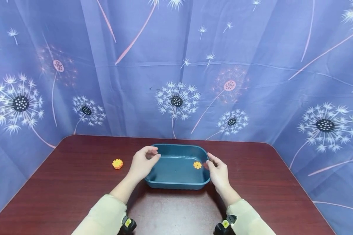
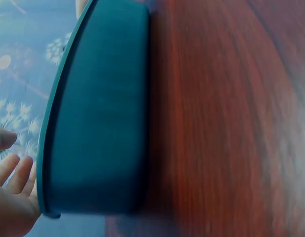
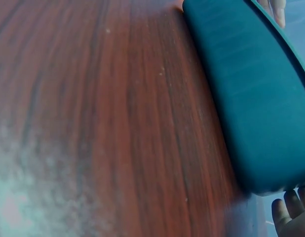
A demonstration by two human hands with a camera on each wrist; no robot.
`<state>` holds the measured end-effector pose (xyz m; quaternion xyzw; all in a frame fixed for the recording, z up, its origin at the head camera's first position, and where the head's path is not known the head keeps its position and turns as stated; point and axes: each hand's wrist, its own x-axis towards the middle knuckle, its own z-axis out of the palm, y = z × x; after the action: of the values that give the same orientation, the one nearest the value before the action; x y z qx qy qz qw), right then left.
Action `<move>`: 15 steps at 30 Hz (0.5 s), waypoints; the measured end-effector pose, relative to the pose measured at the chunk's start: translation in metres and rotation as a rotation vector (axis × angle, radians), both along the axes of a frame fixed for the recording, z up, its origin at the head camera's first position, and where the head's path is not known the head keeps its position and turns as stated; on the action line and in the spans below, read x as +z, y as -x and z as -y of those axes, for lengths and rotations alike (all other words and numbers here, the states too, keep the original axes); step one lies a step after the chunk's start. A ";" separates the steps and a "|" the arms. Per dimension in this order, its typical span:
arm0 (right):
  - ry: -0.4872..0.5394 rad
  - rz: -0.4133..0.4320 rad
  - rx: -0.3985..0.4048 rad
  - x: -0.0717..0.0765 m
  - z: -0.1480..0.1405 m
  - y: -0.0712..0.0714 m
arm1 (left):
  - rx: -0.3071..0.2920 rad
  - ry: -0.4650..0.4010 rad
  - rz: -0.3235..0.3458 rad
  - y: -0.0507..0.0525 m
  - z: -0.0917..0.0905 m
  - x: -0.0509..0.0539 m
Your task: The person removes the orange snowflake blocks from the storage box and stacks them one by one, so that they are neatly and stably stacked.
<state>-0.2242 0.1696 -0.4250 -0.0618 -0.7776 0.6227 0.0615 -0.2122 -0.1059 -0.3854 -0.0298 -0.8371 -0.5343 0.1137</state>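
A teal rectangular tray point(image 1: 176, 185) with rounded corners sits on the table. Inside it, near the right end, lies a small yellow-orange flower-shaped piece point(image 1: 197, 165). My left hand point(image 1: 143, 162) is over the tray's left end, its fingers bent and thumb apart, with nothing between them. In the left wrist view, that hand point(image 2: 14, 197) shows beyond the rim. At the right end my right hand point(image 1: 218, 173) holds the rim, thumb at its top; the right wrist view shows fingers point(image 3: 290, 210) against the outer wall. A faint reddish patch beside the thumb is unclear.
Another orange-yellow flower piece point(image 1: 117, 164), perhaps stacked, lies on the dark red wooden table point(image 1: 76, 182) left of the tray. A blue dandelion-print curtain point(image 1: 129, 98) hangs behind and along both sides of the table.
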 end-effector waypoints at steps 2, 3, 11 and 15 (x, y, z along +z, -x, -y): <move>0.002 0.000 0.000 -0.001 0.000 0.000 | -0.025 0.007 0.000 0.000 -0.007 -0.001; 0.002 0.000 0.000 -0.001 -0.001 0.000 | -0.039 0.009 0.003 0.000 -0.010 -0.001; 0.005 0.006 -0.004 -0.001 -0.001 0.000 | -0.125 0.030 0.036 0.003 -0.031 -0.006; 0.014 0.019 0.001 -0.001 0.000 -0.001 | -0.161 0.025 0.049 0.005 -0.040 -0.007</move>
<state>-0.2228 0.1692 -0.4260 -0.0677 -0.7738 0.6275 0.0532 -0.2173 -0.0658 -0.3923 -0.0852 -0.8411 -0.5318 0.0497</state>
